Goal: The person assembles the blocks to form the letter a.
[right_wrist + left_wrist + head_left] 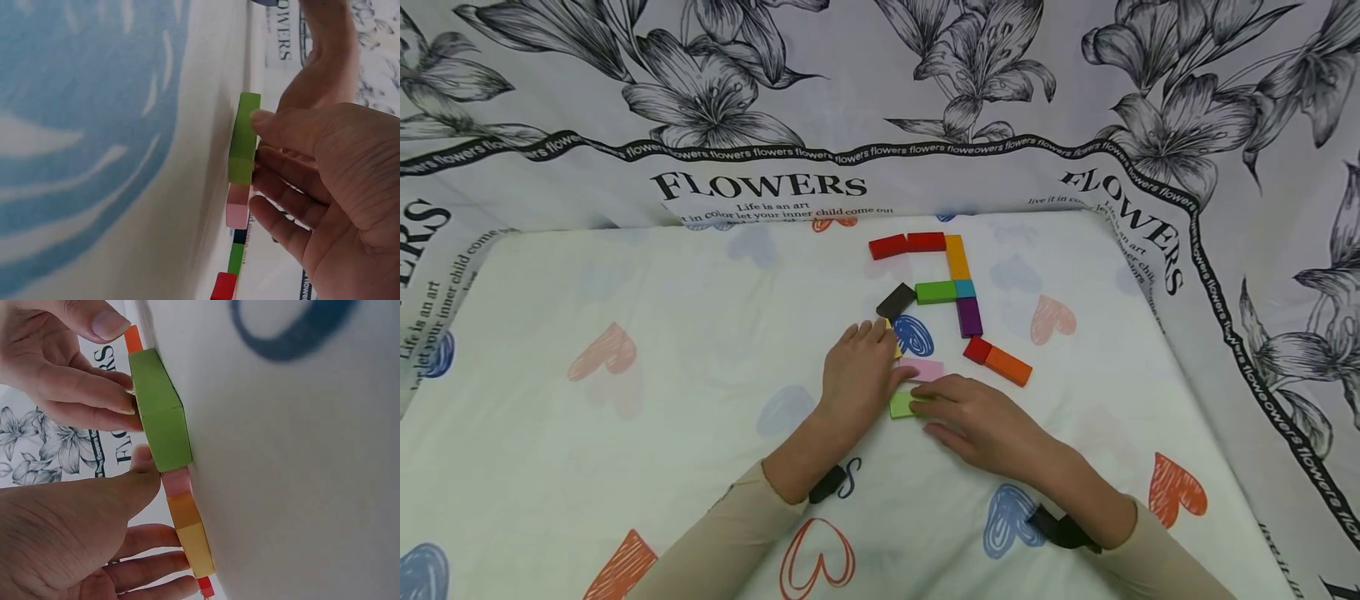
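Note:
A light green block (901, 405) lies flat on the cloth, nearest the wrists, with a pink block (923, 369) just beyond it. My right hand (981, 421) touches the light green block with its fingertips; the right thumb (109, 326) stands apart from it in the left wrist view. My left hand (859, 371) rests its fairly straight fingers against a yellow block (197, 547), mostly hidden under them in the head view. The left thumb (144, 459) reaches the near end of the pink block, close to the light green one.
Beyond the hands, a dark block (896, 301), green block (936, 292), blue block (965, 288), purple block (969, 317), amber block (958, 257) and red blocks (927, 242) form a bent line. An orange block (1008, 366) ends it at right. The white cloth (700, 317) has printed hearts.

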`<state>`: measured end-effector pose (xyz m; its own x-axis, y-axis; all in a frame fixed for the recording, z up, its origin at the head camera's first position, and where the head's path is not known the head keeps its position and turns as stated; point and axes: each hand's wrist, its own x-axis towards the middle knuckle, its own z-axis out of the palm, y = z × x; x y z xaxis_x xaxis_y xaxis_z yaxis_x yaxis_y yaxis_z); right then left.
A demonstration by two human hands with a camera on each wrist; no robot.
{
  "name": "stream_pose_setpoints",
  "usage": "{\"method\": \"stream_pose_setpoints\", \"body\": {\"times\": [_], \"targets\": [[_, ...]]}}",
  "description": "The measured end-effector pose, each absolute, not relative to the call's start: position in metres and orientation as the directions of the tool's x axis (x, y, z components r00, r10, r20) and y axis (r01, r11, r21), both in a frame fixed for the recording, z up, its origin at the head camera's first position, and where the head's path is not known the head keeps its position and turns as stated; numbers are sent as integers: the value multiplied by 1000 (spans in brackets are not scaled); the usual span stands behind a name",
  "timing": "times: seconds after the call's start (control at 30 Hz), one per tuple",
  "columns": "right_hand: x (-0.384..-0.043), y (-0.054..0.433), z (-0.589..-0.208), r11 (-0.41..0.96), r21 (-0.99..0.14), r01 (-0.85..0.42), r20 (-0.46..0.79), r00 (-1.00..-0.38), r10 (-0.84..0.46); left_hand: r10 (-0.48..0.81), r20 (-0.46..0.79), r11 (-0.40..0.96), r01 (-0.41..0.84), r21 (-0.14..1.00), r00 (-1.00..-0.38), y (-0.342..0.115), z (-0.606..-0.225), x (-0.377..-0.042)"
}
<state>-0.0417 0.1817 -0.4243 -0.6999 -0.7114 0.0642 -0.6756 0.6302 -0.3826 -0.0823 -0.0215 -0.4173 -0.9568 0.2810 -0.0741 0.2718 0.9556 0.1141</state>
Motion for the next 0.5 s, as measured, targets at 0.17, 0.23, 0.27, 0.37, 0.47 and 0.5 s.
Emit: {"method": "stream_pose_setpoints", "body": {"times": [0.17,0.23,0.27,0.37,0.47,0.5], "targets": [[-41,184,-424,644,-378,-665,63,-712,-699,281,-54,951,270,150,-958,-23,-420,-82],[-41,184,-424,657,-382,-650,59,-726,-685,284,-41,947,274,165,-958,-25,-420,-82],[-42,185,-424,663,-382,-644,56,-732,-679,288,-37,945,278,171,-957,-25,-420,-82],[-43,186,-423,682,-381,-624,36,-747,-664,294,-34,940,283,188,-955,-27,-420,-83],[-44,189,-421,698,-373,-611,5,-753,-658,297,-35,937,284,206,-954,-28,-420,-84],[-45,190,-420,702,-371,-608,-5,-755,-656,297,-34,935,283,212,-954,-29,-420,-85]]}}
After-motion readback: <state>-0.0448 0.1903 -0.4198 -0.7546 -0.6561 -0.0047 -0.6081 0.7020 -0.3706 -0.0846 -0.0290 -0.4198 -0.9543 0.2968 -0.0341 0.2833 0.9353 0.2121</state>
